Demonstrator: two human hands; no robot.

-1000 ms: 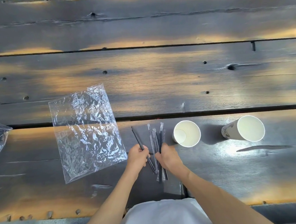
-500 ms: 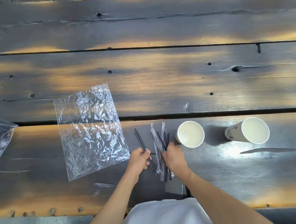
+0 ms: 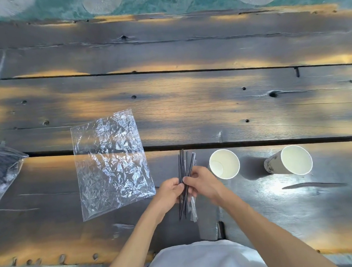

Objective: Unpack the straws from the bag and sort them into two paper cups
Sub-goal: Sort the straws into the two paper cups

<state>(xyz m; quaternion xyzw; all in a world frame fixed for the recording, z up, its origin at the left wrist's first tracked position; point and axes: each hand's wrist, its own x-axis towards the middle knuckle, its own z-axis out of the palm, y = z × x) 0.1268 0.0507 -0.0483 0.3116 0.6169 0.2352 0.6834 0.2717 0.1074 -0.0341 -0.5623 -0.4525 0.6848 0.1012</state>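
fingers: L hand & R hand both curled round the straws, thumbs pinching mid-length; bundle held between the 2 hands.
change: 1 s ago straws lay fanned on the table w/ hands working them flat; now gathered into 1 bundle and held up in both hands, roughly vertical in view.
straws: dark ones plus a few in clear wrappers, mixed together; lower ends reach below the hands; can't tell if they touch the wood.
meaning: unpack step looks done; sorting not begun. Prob. next is splitting the bundle by type.
near cup: just R of the R hand, upright, nothing inside that shows.
far cup: further R, apart from the 1st, also shows nothing inside.
clear bag: flat & crumpled, L of the hands, looks emptied.
2nd bag: at L edge, cut off by frame, dark contents inside, poss. more straws.
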